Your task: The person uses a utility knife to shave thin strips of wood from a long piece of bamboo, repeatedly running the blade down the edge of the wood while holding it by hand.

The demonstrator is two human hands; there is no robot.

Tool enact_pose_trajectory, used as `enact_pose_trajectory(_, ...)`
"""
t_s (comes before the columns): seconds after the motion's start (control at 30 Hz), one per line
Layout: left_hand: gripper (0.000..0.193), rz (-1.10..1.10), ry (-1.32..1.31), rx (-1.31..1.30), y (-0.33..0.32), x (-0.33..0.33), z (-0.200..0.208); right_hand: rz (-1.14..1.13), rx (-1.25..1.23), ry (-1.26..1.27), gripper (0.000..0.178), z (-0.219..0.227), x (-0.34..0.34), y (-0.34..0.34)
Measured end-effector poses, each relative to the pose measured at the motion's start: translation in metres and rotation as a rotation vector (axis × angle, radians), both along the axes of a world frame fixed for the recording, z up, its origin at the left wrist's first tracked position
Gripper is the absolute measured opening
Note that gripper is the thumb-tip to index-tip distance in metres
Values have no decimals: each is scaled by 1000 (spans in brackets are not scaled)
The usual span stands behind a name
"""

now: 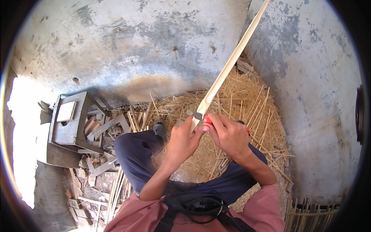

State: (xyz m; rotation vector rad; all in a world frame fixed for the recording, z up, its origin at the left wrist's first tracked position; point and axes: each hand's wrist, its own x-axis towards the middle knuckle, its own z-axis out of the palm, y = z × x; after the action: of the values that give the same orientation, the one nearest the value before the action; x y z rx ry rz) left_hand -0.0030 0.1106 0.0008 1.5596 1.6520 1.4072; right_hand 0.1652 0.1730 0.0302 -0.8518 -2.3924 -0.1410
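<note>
A long pale bamboo strip (228, 69) slants up and away to the right from my hands. My left hand (183, 140) is closed round its near end. In my right hand (232, 138) is a knife with a red handle (208, 119). Its short dark blade (198, 115) lies across the strip, just beyond my left fingers. My left thumb reaches over to the knife beside my right thumb. Most of the handle is hidden in my right fist; a bit of red shows at its far side.
Shavings and thin sticks (262, 116) cover the floor around my bent legs. A worn wooden stool (71, 133) lies on its side at the left, near rubble and scrap pieces (104, 166). Peeling walls (154, 38) close in ahead and right. A bundle of upright sticks (313, 214) stands lower right.
</note>
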Motion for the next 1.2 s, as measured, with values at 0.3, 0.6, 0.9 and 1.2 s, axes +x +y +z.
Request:
enact_pose_trajectory(0.3, 35, -7, -62, -80, -1, 4, 4, -57, 11, 144, 23, -19, -4, -6)
enact_pose_trajectory(0.6, 34, 25, -88, -97, -4, 8, 0, -79, -3, 387, 32, -39, -18, -11)
enact_pose_trajectory(0.9, 33, 56, -118, -124, -2, 8, 8, -57, 129, 306, 28, -32, -13, 3)
enact_pose_trajectory(1.2, 42, -138, -9, -177, 2, -11, 14, 139, 160, 14, 29, -8, 17, 34)
